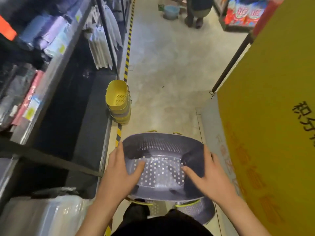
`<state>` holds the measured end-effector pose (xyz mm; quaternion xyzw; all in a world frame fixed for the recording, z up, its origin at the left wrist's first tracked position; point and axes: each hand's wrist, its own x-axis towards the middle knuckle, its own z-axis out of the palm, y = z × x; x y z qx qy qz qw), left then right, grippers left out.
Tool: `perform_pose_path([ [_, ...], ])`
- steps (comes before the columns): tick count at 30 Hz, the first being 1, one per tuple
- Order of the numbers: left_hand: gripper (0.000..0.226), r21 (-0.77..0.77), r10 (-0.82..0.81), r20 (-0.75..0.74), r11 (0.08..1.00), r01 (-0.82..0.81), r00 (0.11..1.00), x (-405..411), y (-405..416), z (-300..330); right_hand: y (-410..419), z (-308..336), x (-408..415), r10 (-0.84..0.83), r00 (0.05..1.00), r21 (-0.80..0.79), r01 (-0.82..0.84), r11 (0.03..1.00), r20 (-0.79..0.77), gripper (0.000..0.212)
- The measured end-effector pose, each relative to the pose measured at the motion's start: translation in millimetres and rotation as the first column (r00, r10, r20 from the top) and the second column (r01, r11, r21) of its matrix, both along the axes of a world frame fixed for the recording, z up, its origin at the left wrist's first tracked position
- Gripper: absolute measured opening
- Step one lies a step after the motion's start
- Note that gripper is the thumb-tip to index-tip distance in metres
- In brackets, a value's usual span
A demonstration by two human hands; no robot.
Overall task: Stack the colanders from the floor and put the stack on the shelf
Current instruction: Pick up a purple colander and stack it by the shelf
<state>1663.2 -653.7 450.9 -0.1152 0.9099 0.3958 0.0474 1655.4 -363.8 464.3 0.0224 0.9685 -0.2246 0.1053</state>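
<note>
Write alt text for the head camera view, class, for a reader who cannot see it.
Two bare hands, left hand and right hand, hold a grey perforated colander by its sides above a shop aisle floor. A stack of yellow and grey colanders sits at the edge of the low shelf on the left.

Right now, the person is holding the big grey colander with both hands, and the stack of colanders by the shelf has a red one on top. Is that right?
Not quite. The top of the stack of plastic colanders by the shelf is yellow, not red; the head view shows it. The rest is right: the left hand and right hand both have a grip on the big grey perforated colander.
</note>
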Motion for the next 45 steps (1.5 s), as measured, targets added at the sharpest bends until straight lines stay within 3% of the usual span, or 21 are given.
perform_pose_path([
  [5,0.098,-0.022,-0.153,-0.007,0.988,0.152,0.988,-102.0,-19.6,10.1,-18.7,9.6,-61.6,-0.104,0.994,0.002,0.104,0.995,-0.020,0.109],
  [10,0.081,0.024,-0.222,-0.079,0.974,0.224,0.972,-188.4,-14.6,17.2,-20.0,9.6,-123.9,-0.172,0.983,0.009,0.173,0.985,-0.060,0.108],
  [17,0.085,-0.022,-0.236,-0.062,0.972,0.235,0.970,-311.4,7.3,14.5,6.9,-8.9,-260.1,-0.157,0.985,-0.044,0.154,0.987,-0.070,0.107],
  [27,0.086,-0.113,-0.023,-0.013,0.993,0.021,1.000,-481.1,35.5,27.6,32.8,-2.6,-475.0,0.038,0.997,-0.020,-0.040,0.999,-0.061,0.110],
  [32,0.081,-0.014,0.105,-0.017,0.994,-0.105,0.994,-539.7,21.5,19.0,15.4,-1.7,-572.1,0.144,0.989,-0.020,-0.145,0.989,-0.027,0.108],
  [40,0.095,0.015,0.348,0.137,0.935,-0.353,0.927,-649.2,-24.9,-13.0,-45.1,-12.5,-732.0,0.307,0.950,0.005,-0.308,0.952,0.055,0.111],
  [45,0.089,-0.045,0.508,0.024,0.861,-0.507,0.861,-687.5,-48.2,-14.1,-94.9,-6.6,-816.0,0.448,0.893,0.009,-0.448,0.894,0.038,0.113],
])
